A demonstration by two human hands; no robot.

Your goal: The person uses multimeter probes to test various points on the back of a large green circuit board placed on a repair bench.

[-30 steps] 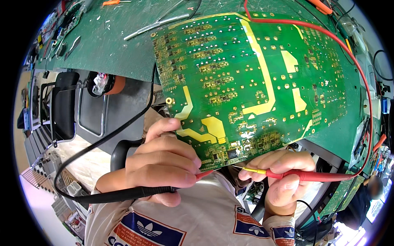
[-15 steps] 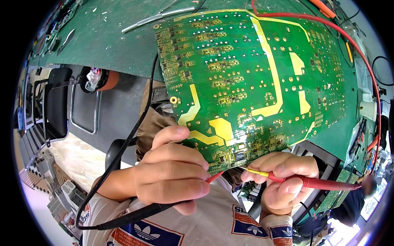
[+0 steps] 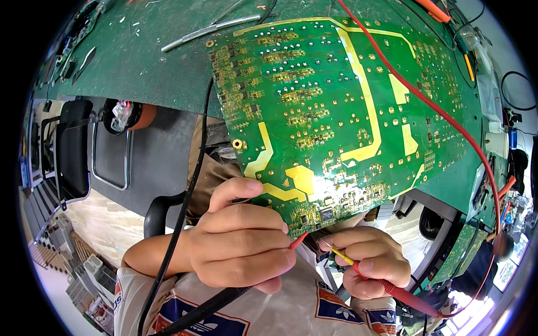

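Observation:
A large green circuit board point(image 3: 314, 123) with gold strips and small parts is tilted up over the near edge of the bench. At its lower left corner, my left hand point(image 3: 244, 241) is closed around a black test probe point(image 3: 210, 308), whose red tip end point(image 3: 298, 241) points up toward the board's near edge. The index finger lies against the board; my thumb's contact with it is hidden. My right hand point(image 3: 375, 260) pinches a red test probe point(image 3: 400, 297) with a yellow collar. Its thin metal point is just below the near edge, apart from the board.
A red cable point(image 3: 426, 98) crosses over the board's right side; a black cable point(image 3: 196, 173) hangs on the left. On the green bench point(image 3: 134, 67) lies a grey rod point(image 3: 210, 32). Further left stand a black chair point(image 3: 74, 148) and a bin point(image 3: 144, 116). Another board point(image 3: 458, 252) is at lower right.
My right hand has moved down and slightly left, and its red probe now slants more steeply. The red cable has swung left across the board. My left hand has dropped slightly; the board shifted a little left.

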